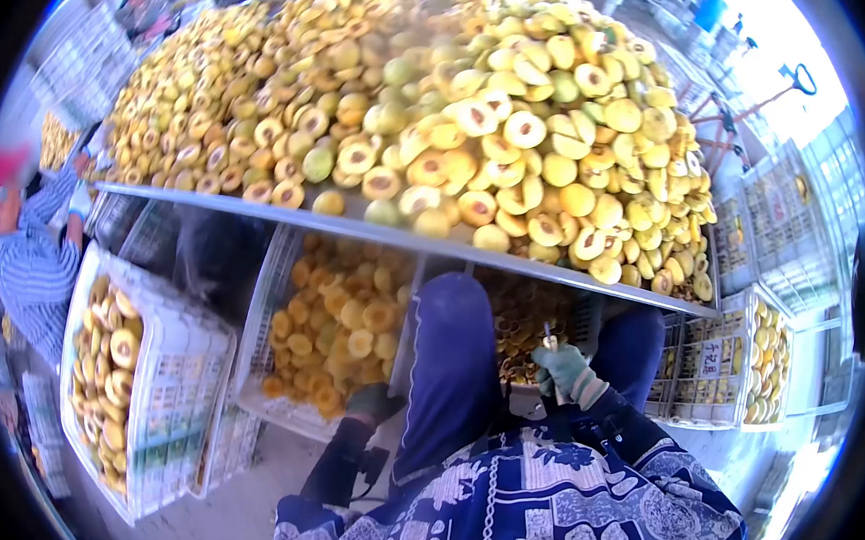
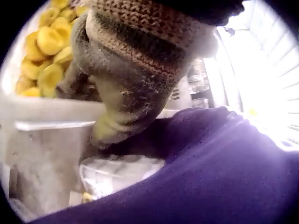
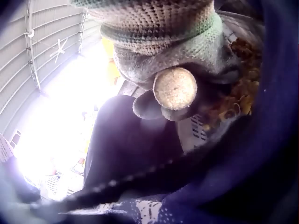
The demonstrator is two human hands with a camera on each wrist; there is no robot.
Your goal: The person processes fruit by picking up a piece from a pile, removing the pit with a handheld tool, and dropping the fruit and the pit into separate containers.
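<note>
My gloved left hand (image 1: 374, 403) is at the near edge of a white crate (image 1: 245, 358) of pitted yellow fruit halves (image 1: 339, 314). In the left wrist view, the fingers of the left hand (image 2: 126, 84) lie over the rim inside, the thumb outside, gripping it. Between the knees, my gloved right hand (image 1: 568, 372) holds a tool with a metal tip (image 1: 548, 335). The round end of its wooden handle (image 3: 175, 88) shows in the right wrist view; the rest is hidden by the glove. Below that hand lie brownish pits and scraps (image 1: 521, 341).
A metal-edged table (image 1: 357, 230) heaped with halved yellow stone fruit (image 1: 525, 129) spans the front. Full crates stand at the left (image 1: 172, 384) and right (image 1: 728, 365). Another person in a striped top (image 1: 37, 262) is at the far left.
</note>
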